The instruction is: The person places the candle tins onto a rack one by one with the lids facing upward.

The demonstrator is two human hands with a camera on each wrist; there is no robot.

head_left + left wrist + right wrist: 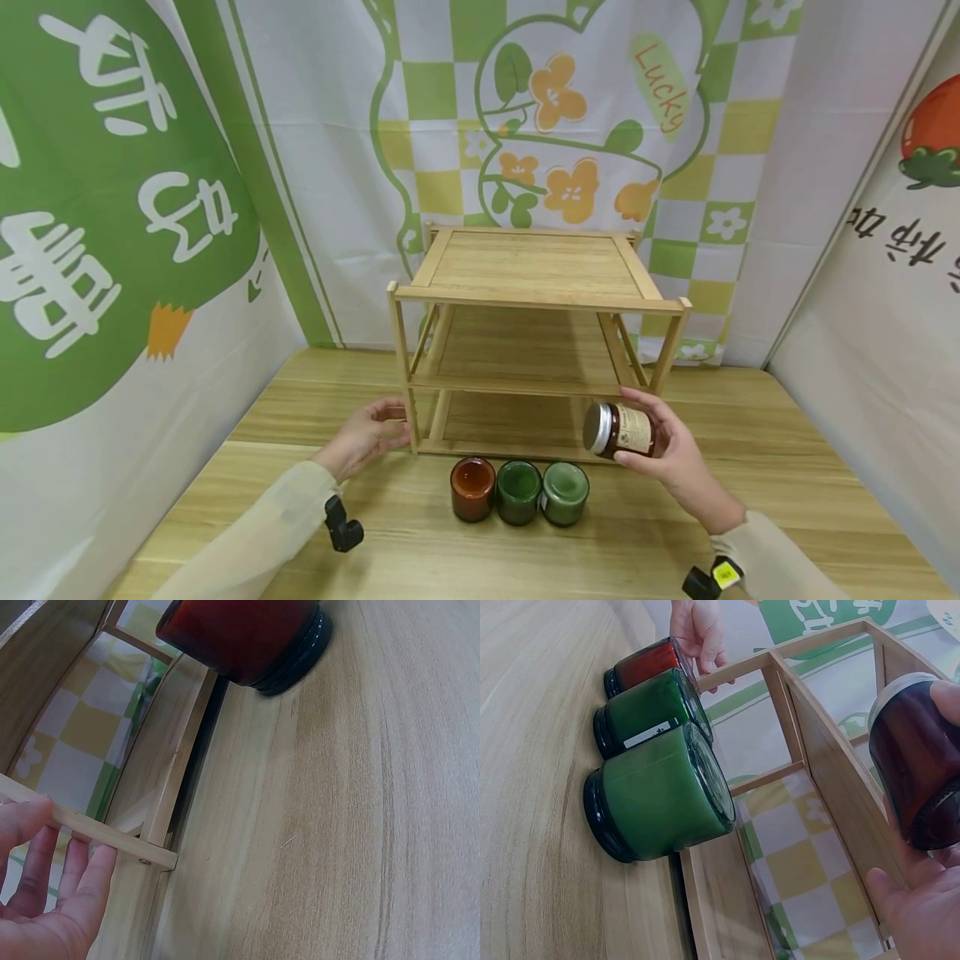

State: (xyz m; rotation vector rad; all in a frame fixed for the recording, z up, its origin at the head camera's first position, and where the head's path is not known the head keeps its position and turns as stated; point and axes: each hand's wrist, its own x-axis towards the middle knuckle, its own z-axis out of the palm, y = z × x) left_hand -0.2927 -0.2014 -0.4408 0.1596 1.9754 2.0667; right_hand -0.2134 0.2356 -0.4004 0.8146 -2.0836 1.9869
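Note:
My right hand (671, 454) grips a brown glass jar (633, 429) with a silver lid and a cream label. The jar is tipped on its side, lid to the left, before the right front of a three-tier wooden shelf (525, 296). At the shelf's left front post, my left hand (367, 437) pinches the wood between thumb and fingers, as the left wrist view shows. On the table before the shelf stand three glass candle jars in a row: amber-red (472, 492), dark green (518, 496) and light green (565, 496). In the right wrist view the brown jar (915, 765) hides part of my fingers.
The wooden table (420, 558) extends around the shelf. Printed cloth walls (322, 167) enclose it at the back and both sides. The lower tiers (517, 346) have open fronts, framed by posts and rails.

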